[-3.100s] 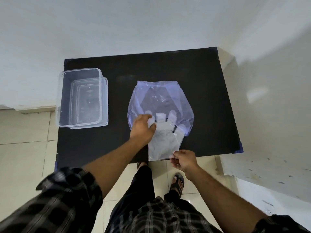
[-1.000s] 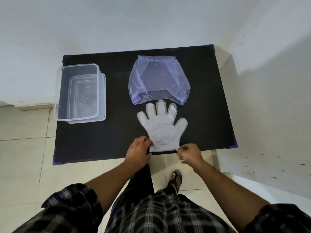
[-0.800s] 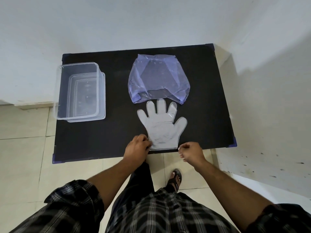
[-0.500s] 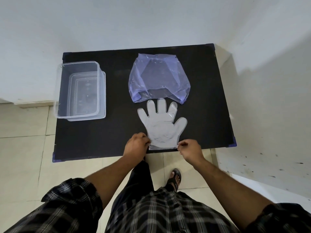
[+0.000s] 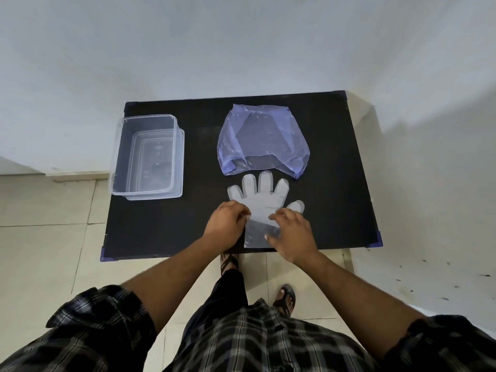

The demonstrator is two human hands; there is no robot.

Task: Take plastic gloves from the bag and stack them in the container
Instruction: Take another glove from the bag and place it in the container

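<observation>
The container (image 5: 149, 157) is sitting well left of the grip. The left hand (image 5: 226, 224) is pinching the glove stack (image 5: 261, 205); the right hand (image 5: 294, 232) is pressing flat, fingers spread. Peeling one sheet slowly should avoid dragging others.
</observation>
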